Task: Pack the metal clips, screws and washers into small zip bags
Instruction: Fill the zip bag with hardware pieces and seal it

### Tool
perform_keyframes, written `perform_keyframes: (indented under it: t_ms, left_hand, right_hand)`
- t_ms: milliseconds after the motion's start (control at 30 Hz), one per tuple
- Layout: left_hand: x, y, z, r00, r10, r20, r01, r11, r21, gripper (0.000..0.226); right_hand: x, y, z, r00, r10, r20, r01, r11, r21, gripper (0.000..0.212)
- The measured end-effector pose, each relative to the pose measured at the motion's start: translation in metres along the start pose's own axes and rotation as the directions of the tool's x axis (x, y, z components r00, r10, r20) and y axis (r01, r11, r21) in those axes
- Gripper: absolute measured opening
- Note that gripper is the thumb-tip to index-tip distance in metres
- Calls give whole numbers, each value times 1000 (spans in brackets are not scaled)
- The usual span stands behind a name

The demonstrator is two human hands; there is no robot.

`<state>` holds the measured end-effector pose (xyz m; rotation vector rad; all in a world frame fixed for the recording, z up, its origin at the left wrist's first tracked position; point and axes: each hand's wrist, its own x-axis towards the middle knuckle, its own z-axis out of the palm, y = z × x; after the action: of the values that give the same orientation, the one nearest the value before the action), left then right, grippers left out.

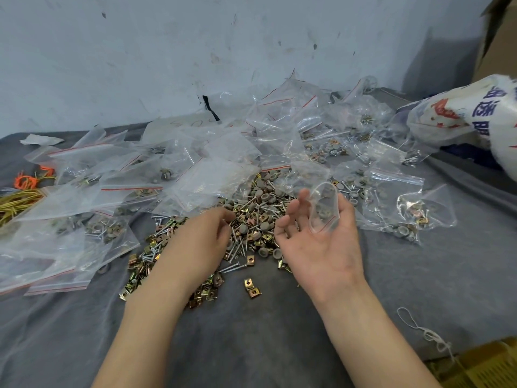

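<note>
Grey cloth (251,345) covers the surface. Near right corner: loose white string (425,331) lying on the cloth. Both forearms come in from the near edge. Two stray clips (252,287) sit apart, just short of the main pile (260,211) in the middle: brass-coloured clips on the near left side, screws (237,249) and grey washers (264,226) mixed in further back. Left hand (201,239) is palm down on the pile, fingers curled into the parts; can't tell if it's actually gripping a piece, fingertips hide it. Right hand (321,236) is palm up just right of the pile, other fingers loosely bent, holding a small zip bag (324,208) propped between thumb and forefinger, mouth end up, a few grey washers visible inside. Filled bags (405,208) lie right of that hand; more bags with parts (70,233) are stacked toward the left edge. Yellow ties (16,200) and orange ties (25,180) at the left edge. Behind the pile, a heap of mostly empty bags (251,141) with red zip lines runs along the far edge. Far right: white printed sack (461,116), cardboard box (498,37) behind it. Scuffed wall (195,51) at the back.
</note>
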<state>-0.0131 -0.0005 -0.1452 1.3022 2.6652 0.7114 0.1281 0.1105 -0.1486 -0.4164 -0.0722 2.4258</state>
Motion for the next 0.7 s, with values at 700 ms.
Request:
perform_keyframes:
  t_ms: [700]
  left_hand:
    - [9,7,40,983,5,-186,51,953,299,29]
  right_hand:
    - [3,2,-1,1000,2,13,-2,1000,-5,44]
